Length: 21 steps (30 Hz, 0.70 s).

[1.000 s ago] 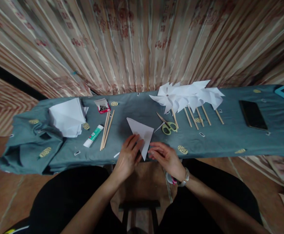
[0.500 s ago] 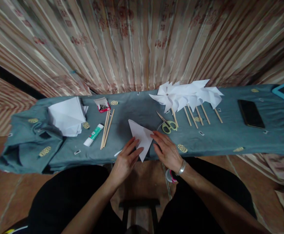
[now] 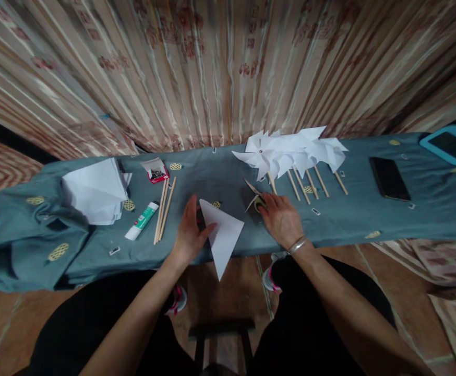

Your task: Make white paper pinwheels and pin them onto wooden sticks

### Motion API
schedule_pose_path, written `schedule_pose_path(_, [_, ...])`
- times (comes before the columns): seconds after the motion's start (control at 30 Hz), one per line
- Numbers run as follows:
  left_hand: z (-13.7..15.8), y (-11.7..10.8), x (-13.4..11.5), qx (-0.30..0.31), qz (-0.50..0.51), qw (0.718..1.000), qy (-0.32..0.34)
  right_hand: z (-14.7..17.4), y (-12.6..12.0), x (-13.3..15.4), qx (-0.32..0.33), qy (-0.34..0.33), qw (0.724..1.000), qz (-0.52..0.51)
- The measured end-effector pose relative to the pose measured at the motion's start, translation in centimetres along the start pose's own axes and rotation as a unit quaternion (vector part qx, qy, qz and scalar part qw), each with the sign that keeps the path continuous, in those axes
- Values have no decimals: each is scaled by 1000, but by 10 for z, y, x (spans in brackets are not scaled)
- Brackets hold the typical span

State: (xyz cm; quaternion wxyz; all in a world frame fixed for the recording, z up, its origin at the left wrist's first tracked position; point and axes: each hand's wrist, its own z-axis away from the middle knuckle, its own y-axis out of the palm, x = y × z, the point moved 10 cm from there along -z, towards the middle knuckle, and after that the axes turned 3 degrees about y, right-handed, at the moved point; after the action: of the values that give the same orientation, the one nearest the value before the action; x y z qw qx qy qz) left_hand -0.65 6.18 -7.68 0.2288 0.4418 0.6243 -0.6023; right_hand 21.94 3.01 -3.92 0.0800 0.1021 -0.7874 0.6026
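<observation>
The folded paper point(image 3: 225, 230) is at the middle of the near side of the table, its pointed near corner reaching out past the edge. The left hand point(image 3: 191, 230) holds it at the left, thumb on top; how its hidden fingers grip below cannot be told. What has just changed is the right hand point(image 3: 283, 222): its fingers are now at the handles of the scissors point(image 3: 260, 203), right of the paper, though whether they have closed on them is unclear. So the paper is left to one hand, and the other is on the tool.

Half a second ago the right fingers touched the paper's right edge, and the paper's tip reached less far toward the person. The pinwheels point(image 3: 286, 151) lie beyond the scissors as before; the sticks point(image 3: 164, 211), glue stick point(image 3: 142, 221) and paper stack point(image 3: 93, 188) remain at left.
</observation>
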Motion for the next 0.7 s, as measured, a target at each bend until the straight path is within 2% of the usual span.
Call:
schedule_pose_path(0.1, [-19,3,-1,-23,-17,1000,8,-14,4,-12,43,39,996,63])
schedule_pose_path(0.2, [-24,5,4,-34,55,997,-45,-19,2,-16,64,66,993,71])
schedule_pose_path(0.27, [-22,5,11,-45,147,983,-103,-18,-2,-23,68,101,992,29])
schedule_pose_path(0.33, [-19,9,17,-40,258,952,-161,-14,-4,-33,78,140,984,-83])
schedule_pose_path(0.4, [-15,16,21,-20,356,910,-214,-8,2,-39,105,172,947,-251])
schedule_pose_path(0.47, [-11,22,23,-4,419,869,-264,-1,10,-37,142,193,884,-402])
schedule_pose_path(0.53, [-8,24,24,-4,453,839,-302,4,14,-29,167,194,835,-487])
schedule_pose_path(0.57, [-7,25,24,-5,462,830,-313,6,12,-24,172,186,831,-496])
schedule_pose_path(0.6, [-7,25,22,-4,467,825,-319,7,10,-19,172,174,839,-485])
schedule_pose_path(0.7, [-9,27,17,11,473,819,-323,10,6,-2,191,118,892,-393])
